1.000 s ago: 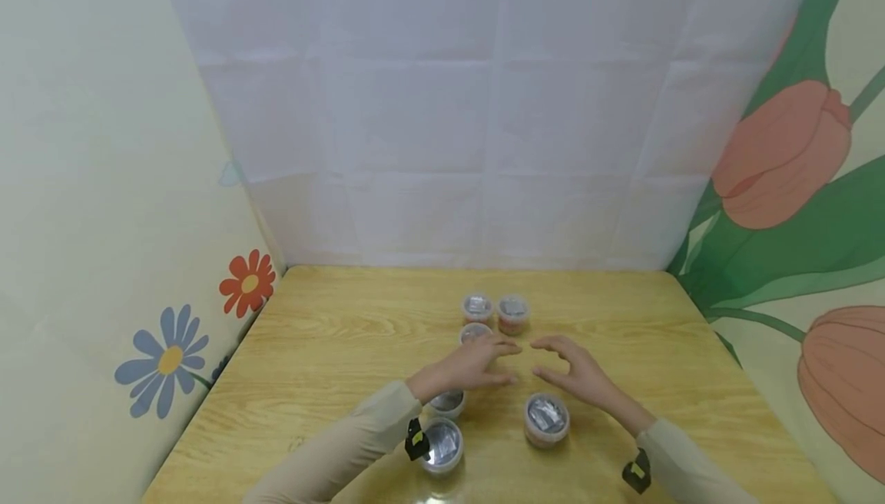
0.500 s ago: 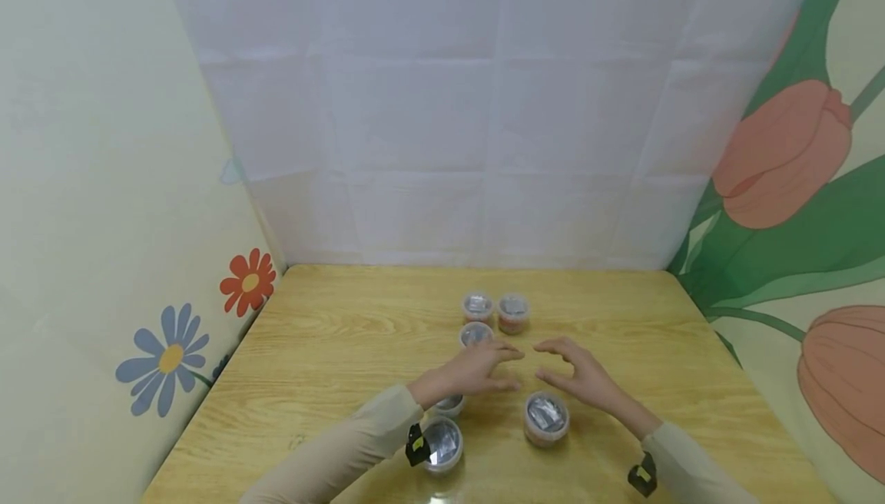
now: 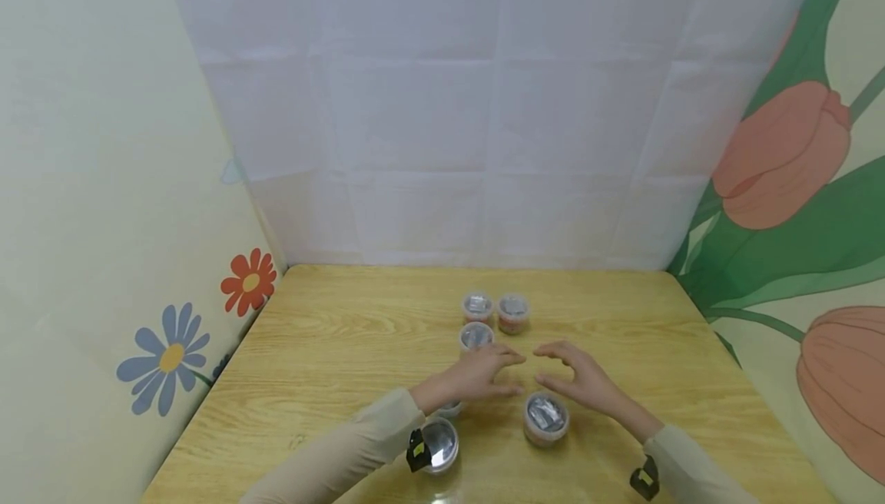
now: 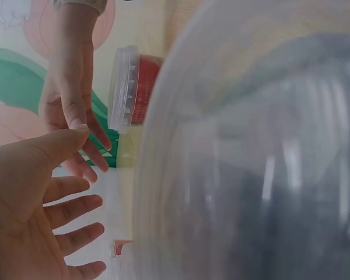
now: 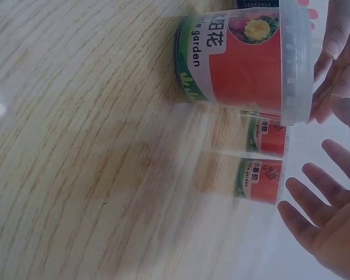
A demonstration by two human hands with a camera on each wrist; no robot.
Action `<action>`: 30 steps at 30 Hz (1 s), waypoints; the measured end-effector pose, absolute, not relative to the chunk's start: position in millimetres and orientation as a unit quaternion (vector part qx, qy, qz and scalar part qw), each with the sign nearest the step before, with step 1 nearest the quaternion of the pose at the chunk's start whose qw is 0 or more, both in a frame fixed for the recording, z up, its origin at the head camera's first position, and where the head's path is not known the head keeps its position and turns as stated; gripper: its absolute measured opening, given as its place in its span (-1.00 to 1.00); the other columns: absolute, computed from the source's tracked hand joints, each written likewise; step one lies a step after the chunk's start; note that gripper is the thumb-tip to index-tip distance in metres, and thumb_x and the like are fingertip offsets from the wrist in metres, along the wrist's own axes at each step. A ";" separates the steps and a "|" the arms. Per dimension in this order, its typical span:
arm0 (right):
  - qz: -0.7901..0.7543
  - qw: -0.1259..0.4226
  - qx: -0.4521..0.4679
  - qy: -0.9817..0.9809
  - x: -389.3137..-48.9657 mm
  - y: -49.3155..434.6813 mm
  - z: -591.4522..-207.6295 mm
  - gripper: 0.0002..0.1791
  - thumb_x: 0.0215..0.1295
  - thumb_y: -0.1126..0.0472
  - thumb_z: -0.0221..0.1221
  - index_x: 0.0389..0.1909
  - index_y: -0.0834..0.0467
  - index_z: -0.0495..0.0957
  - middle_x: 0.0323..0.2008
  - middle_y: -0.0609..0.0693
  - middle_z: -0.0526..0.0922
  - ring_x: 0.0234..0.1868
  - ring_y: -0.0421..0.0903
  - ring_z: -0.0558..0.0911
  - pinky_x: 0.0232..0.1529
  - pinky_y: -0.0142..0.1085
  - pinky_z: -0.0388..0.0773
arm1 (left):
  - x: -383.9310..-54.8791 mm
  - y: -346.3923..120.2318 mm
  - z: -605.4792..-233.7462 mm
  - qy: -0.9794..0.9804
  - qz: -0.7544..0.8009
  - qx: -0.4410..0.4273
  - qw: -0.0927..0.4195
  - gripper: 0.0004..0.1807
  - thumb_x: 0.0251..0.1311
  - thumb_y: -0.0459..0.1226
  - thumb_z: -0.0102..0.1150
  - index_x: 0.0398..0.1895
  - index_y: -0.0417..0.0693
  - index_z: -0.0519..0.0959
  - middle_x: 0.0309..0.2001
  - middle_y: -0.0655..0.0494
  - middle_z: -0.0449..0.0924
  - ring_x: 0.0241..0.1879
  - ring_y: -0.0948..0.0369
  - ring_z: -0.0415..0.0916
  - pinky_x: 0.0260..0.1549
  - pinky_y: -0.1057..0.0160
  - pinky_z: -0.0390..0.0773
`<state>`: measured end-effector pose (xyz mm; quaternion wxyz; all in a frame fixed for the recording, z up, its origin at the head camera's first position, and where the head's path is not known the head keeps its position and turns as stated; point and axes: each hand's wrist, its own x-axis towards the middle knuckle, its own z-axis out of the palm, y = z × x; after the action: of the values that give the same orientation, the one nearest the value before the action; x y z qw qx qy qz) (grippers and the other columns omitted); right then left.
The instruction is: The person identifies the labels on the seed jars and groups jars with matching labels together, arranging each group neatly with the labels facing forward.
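Observation:
My left hand point(image 3: 473, 375) hovers over the middle of the table with its fingers loosely curved and nothing in them. Facing it, my right hand point(image 3: 581, 377) holds nothing either; a small gap separates the fingertips. Just below the right hand stands a plastic tub point(image 3: 546, 419) with a clear lid; the right wrist view shows its red "little garden" label point(image 5: 245, 64). Behind the left hand is another tub point(image 3: 476, 333), partly covered. Under the left wrist a tub point(image 3: 450, 410) is mostly hidden, and a nearer tub point(image 3: 441, 446) is partly behind the wrist camera.
Two more lidded tubs, a left one point(image 3: 477, 306) and a right one point(image 3: 513, 313), stand side by side farther back on the wooden table point(image 3: 359, 319). A white sheet point(image 3: 442, 127) hangs behind it. Flower-printed walls point(image 3: 774, 273) flank both sides.
The left hand has drifted slightly right and toward the near edge, and the right hand slightly right. The nearest left tub has shifted a little left; the other tubs have not visibly moved.

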<state>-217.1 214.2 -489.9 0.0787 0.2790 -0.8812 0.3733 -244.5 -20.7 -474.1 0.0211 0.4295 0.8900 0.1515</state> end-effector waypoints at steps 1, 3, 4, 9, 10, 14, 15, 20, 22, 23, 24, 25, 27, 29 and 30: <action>0.373 0.077 0.278 -0.882 -216.6 214.3 -489.9 -0.52 0.13 0.10 0.28 0.06 0.18 0.47 0.04 0.06 0.54 0.01 0.12 0.53 -0.06 0.09 0.51 | -244.6 -20.3 -474.8 0.890 0.150 0.430 0.020 -0.39 0.19 0.11 0.07 0.24 0.03 0.38 0.21 0.10 0.41 0.19 0.17 0.35 0.17 0.14 0.38; 0.370 0.073 0.277 -0.884 -215.6 214.7 -490.1 -0.51 0.13 0.08 0.28 0.07 0.17 0.47 0.06 0.08 0.54 0.01 0.11 0.53 -0.05 0.07 0.51 | -244.3 -19.8 -476.0 0.890 0.151 0.429 0.022 -0.39 0.18 0.10 0.09 0.24 0.02 0.38 0.21 0.09 0.42 0.19 0.17 0.35 0.16 0.13 0.38; 0.368 0.071 0.277 -0.885 -215.1 215.1 -490.3 -0.51 0.14 0.08 0.28 0.07 0.17 0.47 0.07 0.08 0.53 0.02 0.10 0.53 -0.05 0.06 0.51 | -244.4 -19.5 -476.7 0.889 0.152 0.430 0.021 -0.39 0.18 0.08 0.10 0.24 0.01 0.39 0.21 0.08 0.42 0.19 0.16 0.36 0.16 0.14 0.38; 0.369 0.069 0.282 -0.883 -212.7 216.6 -489.0 -0.51 0.16 0.02 0.25 0.07 0.16 0.47 0.08 0.13 0.52 0.02 0.12 0.52 -0.05 0.08 0.51 | -242.6 -19.3 -476.6 0.886 0.149 0.438 0.019 -0.38 0.16 0.07 0.13 0.22 -0.03 0.40 0.19 0.05 0.44 0.17 0.15 0.38 0.16 0.16 0.39; 0.369 0.069 0.283 -0.882 -212.4 217.0 -488.9 -0.51 0.17 0.01 0.24 0.07 0.16 0.47 0.08 0.14 0.52 0.03 0.12 0.52 -0.05 0.08 0.51 | -241.9 -19.3 -475.8 0.886 0.148 0.438 0.020 -0.38 0.17 0.08 0.12 0.22 -0.03 0.40 0.19 0.06 0.45 0.17 0.16 0.39 0.16 0.17 0.39; 0.368 0.065 0.284 -0.883 -212.0 218.1 -488.9 -0.50 0.15 0.01 0.25 0.08 0.12 0.46 0.09 0.13 0.51 0.04 0.10 0.52 -0.05 0.07 0.51 | -239.9 -18.6 -474.1 0.888 0.147 0.435 0.029 -0.36 0.17 0.14 0.07 0.23 -0.01 0.39 0.19 0.08 0.44 0.18 0.17 0.38 0.17 0.16 0.37; 0.369 0.065 0.284 -0.883 -212.0 218.3 -489.1 -0.50 0.15 0.01 0.26 0.08 0.12 0.47 0.09 0.11 0.51 0.04 0.09 0.52 -0.04 0.06 0.51 | -239.7 -18.3 -474.1 0.887 0.148 0.436 0.030 -0.35 0.16 0.14 0.07 0.23 -0.01 0.39 0.19 0.07 0.44 0.18 0.16 0.37 0.17 0.15 0.37; 0.356 0.077 0.294 -0.884 -211.3 219.3 -489.0 -0.49 0.13 0.03 0.27 0.07 0.16 0.47 0.07 0.09 0.53 0.02 0.07 0.53 -0.07 0.02 0.53 | -239.0 -17.7 -475.0 0.885 0.151 0.439 0.034 -0.35 0.17 0.15 0.06 0.23 -0.02 0.39 0.20 0.04 0.43 0.18 0.15 0.36 0.18 0.12 0.36; 0.352 0.082 0.300 -0.883 -211.1 219.9 -488.8 -0.49 0.13 0.03 0.27 0.07 0.18 0.47 0.06 0.09 0.53 0.01 0.08 0.53 -0.09 0.02 0.54 | -238.8 -17.5 -475.4 0.884 0.149 0.441 0.033 -0.35 0.17 0.15 0.06 0.23 -0.02 0.39 0.20 0.05 0.44 0.18 0.15 0.37 0.18 0.13 0.35; 0.351 0.082 0.301 -0.883 -211.0 220.2 -488.7 -0.50 0.14 0.04 0.27 0.07 0.18 0.47 0.05 0.08 0.53 0.00 0.08 0.53 -0.09 0.02 0.54 | -238.6 -17.4 -475.6 0.884 0.149 0.442 0.033 -0.35 0.17 0.14 0.06 0.23 -0.02 0.39 0.20 0.04 0.44 0.18 0.15 0.37 0.19 0.14 0.35; 0.350 0.082 0.303 -0.883 -211.0 220.5 -488.9 -0.50 0.14 0.05 0.27 0.07 0.17 0.47 0.05 0.07 0.53 0.00 0.08 0.54 -0.10 0.02 0.54 | -238.3 -17.2 -475.6 0.884 0.149 0.443 0.033 -0.35 0.18 0.14 0.06 0.23 -0.02 0.39 0.19 0.04 0.44 0.18 0.16 0.37 0.19 0.14 0.35; 0.352 0.080 0.304 -0.882 -211.0 220.7 -489.0 -0.50 0.14 0.05 0.27 0.07 0.17 0.47 0.05 0.07 0.53 -0.01 0.08 0.54 -0.10 0.03 0.54 | -238.1 -17.0 -475.5 0.883 0.148 0.444 0.033 -0.36 0.18 0.14 0.05 0.23 -0.03 0.39 0.19 0.04 0.44 0.18 0.16 0.37 0.19 0.15 0.34; 0.355 0.073 0.305 -0.881 -211.0 221.3 -489.9 -0.51 0.13 0.07 0.28 0.06 0.16 0.47 0.04 0.05 0.54 -0.01 0.07 0.54 -0.10 0.03 0.54 | -237.2 -16.6 -474.6 0.883 0.148 0.445 0.038 -0.36 0.18 0.13 0.05 0.23 -0.03 0.38 0.19 0.03 0.44 0.18 0.16 0.37 0.21 0.15 0.32; 0.354 0.064 0.305 -0.882 -210.9 221.9 -491.0 -0.51 0.13 0.06 0.28 0.07 0.15 0.47 0.05 0.02 0.53 0.00 0.06 0.54 -0.09 0.03 0.53 | -235.8 -16.3 -473.0 0.882 0.147 0.445 0.042 -0.36 0.19 0.13 0.05 0.23 -0.03 0.38 0.19 0.03 0.44 0.18 0.17 0.37 0.23 0.14 0.30; 0.355 0.060 0.307 -0.881 -210.8 222.2 -491.6 -0.51 0.14 0.05 0.27 0.07 0.15 0.47 0.05 0.02 0.53 0.01 0.06 0.53 -0.09 0.04 0.53 | -234.9 -16.4 -472.1 0.882 0.146 0.446 0.043 -0.36 0.19 0.13 0.05 0.23 -0.03 0.39 0.19 0.04 0.44 0.18 0.17 0.37 0.23 0.14 0.29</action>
<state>-210.8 222.2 -491.6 0.0596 0.3074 -0.8811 0.3545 -234.9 -16.4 -472.1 0.0425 0.4456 0.8822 0.1460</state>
